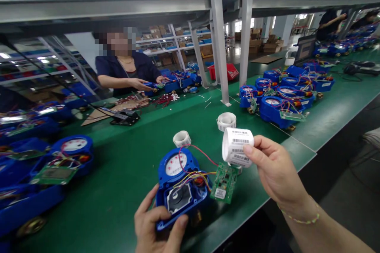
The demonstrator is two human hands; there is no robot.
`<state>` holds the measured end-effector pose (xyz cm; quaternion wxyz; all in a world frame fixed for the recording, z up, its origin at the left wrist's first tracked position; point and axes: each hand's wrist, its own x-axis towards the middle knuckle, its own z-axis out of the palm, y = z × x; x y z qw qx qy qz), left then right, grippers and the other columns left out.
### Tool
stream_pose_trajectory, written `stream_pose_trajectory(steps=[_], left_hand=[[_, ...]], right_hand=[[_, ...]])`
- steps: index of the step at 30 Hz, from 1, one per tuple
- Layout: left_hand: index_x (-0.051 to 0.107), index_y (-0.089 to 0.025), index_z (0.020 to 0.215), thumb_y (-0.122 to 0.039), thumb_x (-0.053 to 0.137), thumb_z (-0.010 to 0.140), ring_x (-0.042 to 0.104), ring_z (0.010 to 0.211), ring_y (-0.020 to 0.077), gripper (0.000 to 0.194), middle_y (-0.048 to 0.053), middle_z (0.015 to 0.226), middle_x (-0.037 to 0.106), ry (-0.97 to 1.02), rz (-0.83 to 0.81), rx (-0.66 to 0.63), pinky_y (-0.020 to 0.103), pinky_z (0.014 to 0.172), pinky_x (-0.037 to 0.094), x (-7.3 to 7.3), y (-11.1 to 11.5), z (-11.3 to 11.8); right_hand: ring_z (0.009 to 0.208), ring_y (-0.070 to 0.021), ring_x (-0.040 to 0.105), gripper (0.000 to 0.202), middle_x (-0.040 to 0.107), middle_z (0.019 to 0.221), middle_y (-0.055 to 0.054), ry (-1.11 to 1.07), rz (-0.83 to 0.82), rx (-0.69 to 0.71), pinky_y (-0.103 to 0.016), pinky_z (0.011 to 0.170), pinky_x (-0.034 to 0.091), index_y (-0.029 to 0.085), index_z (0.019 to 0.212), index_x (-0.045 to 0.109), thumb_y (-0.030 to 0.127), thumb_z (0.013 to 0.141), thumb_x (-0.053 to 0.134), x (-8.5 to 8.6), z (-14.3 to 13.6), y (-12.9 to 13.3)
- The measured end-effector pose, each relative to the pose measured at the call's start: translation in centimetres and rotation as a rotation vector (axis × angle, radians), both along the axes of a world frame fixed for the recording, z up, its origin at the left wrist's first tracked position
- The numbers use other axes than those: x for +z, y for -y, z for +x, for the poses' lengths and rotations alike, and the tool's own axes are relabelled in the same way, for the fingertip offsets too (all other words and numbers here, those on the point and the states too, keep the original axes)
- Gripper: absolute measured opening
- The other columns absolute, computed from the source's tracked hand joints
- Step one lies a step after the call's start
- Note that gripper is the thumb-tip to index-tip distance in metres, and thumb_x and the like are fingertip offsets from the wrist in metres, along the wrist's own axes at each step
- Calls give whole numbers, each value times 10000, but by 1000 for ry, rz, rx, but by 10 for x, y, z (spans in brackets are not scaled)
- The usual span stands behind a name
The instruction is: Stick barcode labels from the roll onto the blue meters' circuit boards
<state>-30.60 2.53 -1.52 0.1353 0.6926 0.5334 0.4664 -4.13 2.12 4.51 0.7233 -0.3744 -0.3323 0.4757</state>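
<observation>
My left hand grips the lower left edge of a blue meter housing with a round white dial. Colored wires run from the housing to a green circuit board, which hangs at its right side. Between the thumb and fingers of my right hand is a roll of white barcode labels, held above the board. Behind the meter, two more label rolls stand on the green table, a small one and a larger one.
Blue meters crowd the left side and the right rear. Across the table a person handles a meter beside loose wires. Metal posts carry a shelf overhead. A red bin stands behind.
</observation>
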Motion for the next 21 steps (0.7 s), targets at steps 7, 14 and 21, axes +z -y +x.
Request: stream_pose_trajectory(steps=[7,14,21], left_hand=[[468,-259,903,-394,721,807,470,1337,391,303,129,1434,459,-70,49,40,647,975,469,-7,1,15],[497,-259,962,-395,721,812,466,1342,365,302,121,1440,443,-50,79,51,622,1015,452,-8,-1,29],[548,-271,1173,-364,711,839,420,1380,380,384,135,1499,385,-118,85,0,677,1056,414,5,1,37]], right_hand=[[762,-179,682,117,759,840,-23,-35,-34,6,-295,702,547,233,827,735,325,797,802,-7,-4,-2],[714,-175,678,136,756,801,-19,-15,-29,0,-306,703,547,225,846,741,329,789,808,-8,-9,-2],[714,-166,665,122,756,801,-15,-28,-47,-10,-288,699,538,231,827,743,332,798,804,-9,-8,1]])
